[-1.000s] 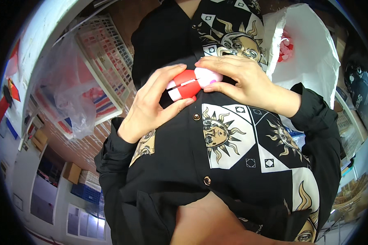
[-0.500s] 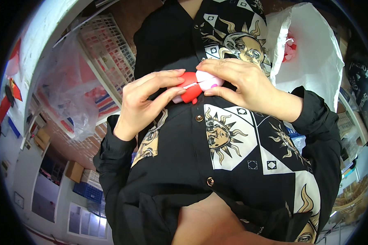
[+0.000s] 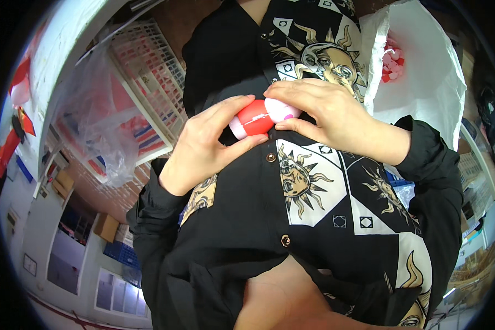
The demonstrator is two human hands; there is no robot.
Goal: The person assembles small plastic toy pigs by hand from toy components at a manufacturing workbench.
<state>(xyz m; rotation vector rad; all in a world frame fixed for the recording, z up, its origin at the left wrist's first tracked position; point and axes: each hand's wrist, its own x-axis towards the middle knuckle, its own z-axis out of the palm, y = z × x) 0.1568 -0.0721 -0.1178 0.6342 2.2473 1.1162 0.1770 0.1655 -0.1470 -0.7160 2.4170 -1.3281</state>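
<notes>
A small rounded plastic toy figure is held crosswise in front of my shirt. It has a red body [image 3: 254,117] with a pale seam and a white head [image 3: 279,111] with a pink spot. My left hand [image 3: 210,132] grips the body, fingers over its far edge and thumb along its near edge. A pale pink end of the body shows inside that grip. My right hand [image 3: 333,113] pinches the head between thumb and fingers. Head and body meet between the two hands.
At the right stands a white sack [image 3: 423,71] with red and pink pieces inside. Left of me are a white plastic crate [image 3: 143,110] and a clear plastic bag [image 3: 93,121]. A pale table edge [image 3: 66,60] curves along the upper left.
My left fingers and thumb have shifted to a wider grip around the red body. The body has turned, and a small red nub on its near side no longer shows. My right hand keeps its hold.
</notes>
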